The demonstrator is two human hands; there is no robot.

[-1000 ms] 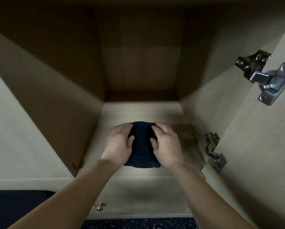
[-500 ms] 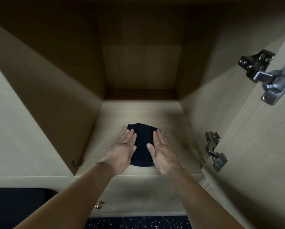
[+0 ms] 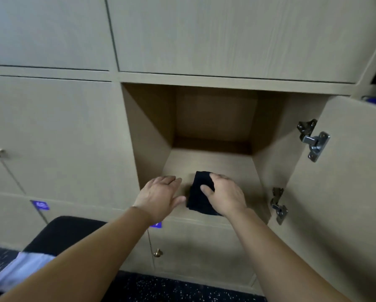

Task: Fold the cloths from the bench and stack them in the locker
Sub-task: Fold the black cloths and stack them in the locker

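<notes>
The right hand (image 3: 224,197) cups the folded cloth (image 3: 196,202), fingers curled over it. Just beside it, the left hand (image 3: 158,197) lies flat, empty.

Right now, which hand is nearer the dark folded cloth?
Right. The right hand is on the dark cloth; the left hand lies flat beside it, on its left.

place: locker room | numbered wooden lockers (image 3: 52,131) | padded bench (image 3: 62,234) | speckled floor (image 3: 182,288)
</notes>
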